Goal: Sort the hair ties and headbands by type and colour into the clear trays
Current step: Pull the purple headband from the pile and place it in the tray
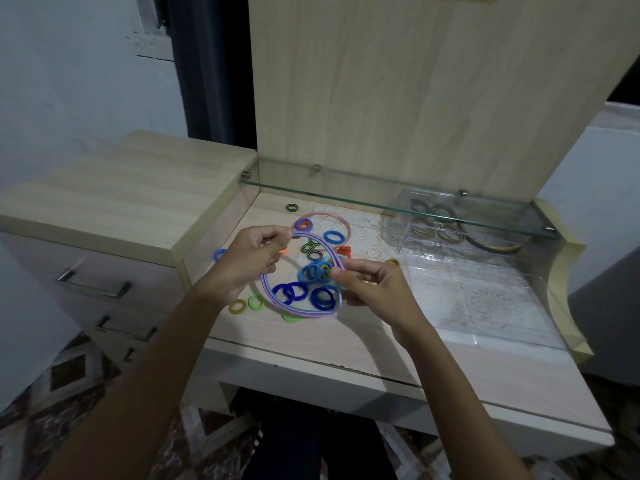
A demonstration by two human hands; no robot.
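Head view shows the lilac headband [298, 308] lifted just over the desk [346, 341], its arc running from upper left round to lower right, with the open side toward the right hand; both hands hold it at once; the left hand [247, 259] pinches the upper end between thumb and fingertips, and the right hand [369, 284] pinches the other side near the cluster of blue hair ties [313, 271]; whether any tie is caught in that pinch I cannot tell; loose ties in dark blue [323, 297], green [256, 302] and yellow [237, 305] lie beneath and around the band; a pink headband [341, 225] lies behind it; the clear trays [485, 282] sit well to the right, so the right hand is the nearer one; my judgement is that the band must travel rightward, long axis turned to fit the far tray [450, 220], where dark headbands already lie under the glass shelf [381, 199].
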